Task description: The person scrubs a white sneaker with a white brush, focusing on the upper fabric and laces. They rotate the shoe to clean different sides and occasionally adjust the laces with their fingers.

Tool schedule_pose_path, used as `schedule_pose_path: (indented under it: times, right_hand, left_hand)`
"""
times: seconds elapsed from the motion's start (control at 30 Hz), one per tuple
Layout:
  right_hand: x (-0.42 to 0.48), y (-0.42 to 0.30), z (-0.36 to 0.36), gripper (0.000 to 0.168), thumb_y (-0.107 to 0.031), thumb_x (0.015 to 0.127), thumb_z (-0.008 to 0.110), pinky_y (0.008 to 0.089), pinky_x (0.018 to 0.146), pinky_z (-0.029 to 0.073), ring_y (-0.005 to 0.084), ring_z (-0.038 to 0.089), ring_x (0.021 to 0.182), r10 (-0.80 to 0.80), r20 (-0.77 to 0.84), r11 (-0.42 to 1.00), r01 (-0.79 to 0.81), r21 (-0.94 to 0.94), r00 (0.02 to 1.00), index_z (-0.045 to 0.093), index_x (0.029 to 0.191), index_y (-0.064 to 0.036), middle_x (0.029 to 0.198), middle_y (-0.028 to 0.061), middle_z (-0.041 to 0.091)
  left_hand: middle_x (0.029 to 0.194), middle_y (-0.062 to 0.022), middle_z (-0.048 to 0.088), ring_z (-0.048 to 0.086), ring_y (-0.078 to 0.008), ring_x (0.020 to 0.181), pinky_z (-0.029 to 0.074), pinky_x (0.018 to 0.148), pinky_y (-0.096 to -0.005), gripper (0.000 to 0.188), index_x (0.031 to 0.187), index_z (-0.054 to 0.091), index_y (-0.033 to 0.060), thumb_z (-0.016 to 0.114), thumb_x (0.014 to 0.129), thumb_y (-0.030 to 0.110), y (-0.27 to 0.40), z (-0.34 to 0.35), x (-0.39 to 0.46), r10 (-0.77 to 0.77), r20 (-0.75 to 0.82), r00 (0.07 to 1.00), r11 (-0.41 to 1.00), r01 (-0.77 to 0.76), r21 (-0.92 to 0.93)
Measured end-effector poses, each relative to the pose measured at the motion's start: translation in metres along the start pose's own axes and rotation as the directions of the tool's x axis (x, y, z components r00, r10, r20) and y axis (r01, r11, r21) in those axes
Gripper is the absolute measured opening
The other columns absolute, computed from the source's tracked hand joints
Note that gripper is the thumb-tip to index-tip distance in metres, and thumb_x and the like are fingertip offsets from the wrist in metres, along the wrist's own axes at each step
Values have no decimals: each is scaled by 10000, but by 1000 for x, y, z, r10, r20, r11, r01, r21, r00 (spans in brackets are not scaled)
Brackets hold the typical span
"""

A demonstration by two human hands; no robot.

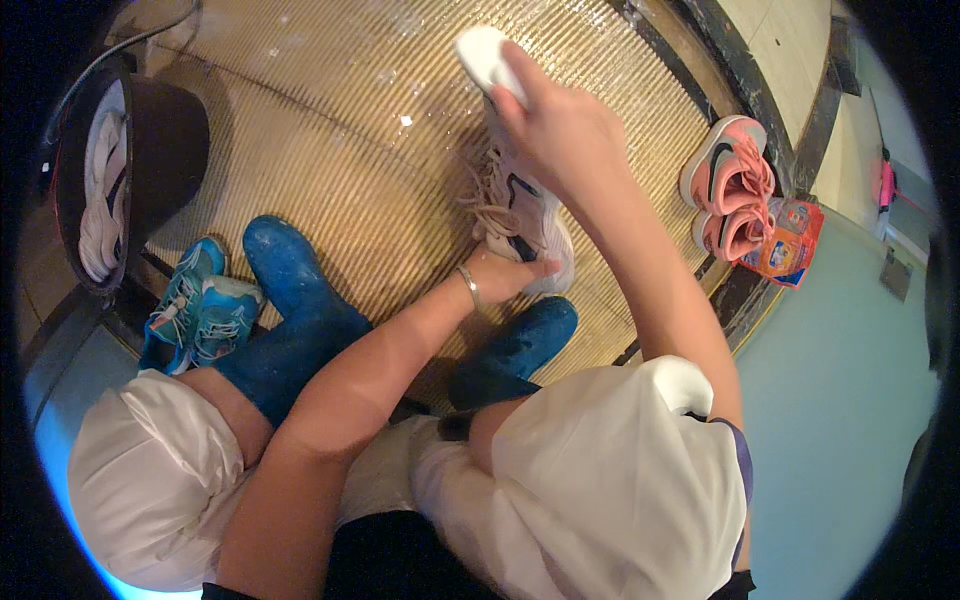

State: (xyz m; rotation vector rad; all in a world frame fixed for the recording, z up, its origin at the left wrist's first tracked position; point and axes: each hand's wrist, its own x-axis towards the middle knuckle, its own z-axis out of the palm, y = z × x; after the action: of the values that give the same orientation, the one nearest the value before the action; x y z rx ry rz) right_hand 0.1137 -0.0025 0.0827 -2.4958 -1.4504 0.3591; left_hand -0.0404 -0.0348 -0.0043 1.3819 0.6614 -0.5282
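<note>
My left hand, with a bracelet at its wrist, grips the heel end of a pale pink lace-up sneaker with a dark logo on its side. The sneaker lies over the wet ribbed floor, between and ahead of the blue rubber boots on my feet. My right hand is closed on a white object, perhaps a brush, held at the toe end of the sneaker. The underside of the white object is hidden, so I cannot tell whether it touches the shoe.
A dark bucket holding white shoes lies at the left, beside a hose. Blue sneakers stand by my left boot. Pink sneakers and a red-orange packet are at the right, near the dark stone edge.
</note>
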Motion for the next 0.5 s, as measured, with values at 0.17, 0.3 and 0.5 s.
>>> schedule_pose_path:
  times: [0.17, 0.3, 0.5]
  right_hand:
    - [-102, 29, -14, 511, -341, 920, 542, 455, 543, 509, 385, 648, 634, 227, -16, 963, -222, 152, 974, 416, 1389, -180, 662, 198, 633]
    - [-154, 46, -8, 527, -314, 928, 553, 421, 563, 515, 377, 659, 654, 490, 105, 816, -497, 295, 866, 401, 1411, -171, 723, 214, 641]
    - [-185, 47, 32, 520, -258, 958, 528, 359, 735, 518, 302, 673, 905, 516, 21, 684, -427, 592, 856, 363, 1435, -138, 1069, 250, 637]
  left_hand:
    - [1243, -214, 566, 543, -320, 1155, 405, 996, -359, 677, 1294, 476, -10, 663, 797, 410, 10, -10, 3, 86, 37, 996, 981, -92, 174]
    - [1028, -235, 650, 624, -407, 951, 500, 858, -426, 457, 1185, 530, 5, 584, 762, 171, 49, -37, -4, 238, 91, 967, 755, -243, 609]
    - [1082, -255, 623, 597, -377, 1031, 456, 926, -433, 545, 1208, 517, -19, 656, 737, 218, 49, -45, -10, 156, 59, 986, 637, -146, 757]
